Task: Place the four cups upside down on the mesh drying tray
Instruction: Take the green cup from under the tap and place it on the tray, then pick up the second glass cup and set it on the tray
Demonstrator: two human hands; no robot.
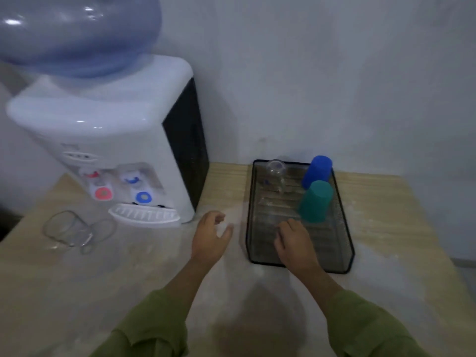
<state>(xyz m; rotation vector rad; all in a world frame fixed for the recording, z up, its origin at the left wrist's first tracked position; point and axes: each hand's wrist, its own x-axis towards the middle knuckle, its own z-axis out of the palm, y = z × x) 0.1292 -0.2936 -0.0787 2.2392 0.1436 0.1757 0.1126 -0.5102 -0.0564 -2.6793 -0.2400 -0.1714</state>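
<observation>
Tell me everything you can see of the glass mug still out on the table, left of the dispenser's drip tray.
The glass mug is clear, seemingly glass, with a looped handle on its right side. It looks tipped, mouth toward the camera, though motion blur leaves its exact pose unclear. It sits on the wooden table, left of the water dispenser and well outside the mesh tray. It appears empty. Neither hand touches it; the left hand hovers nearest, fingers open.

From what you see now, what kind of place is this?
Probably a pantry or drinks corner: a tabletop water dispenser with its big bottle stands on a wooden counter, beside a mesh drying tray holding cups.
</observation>
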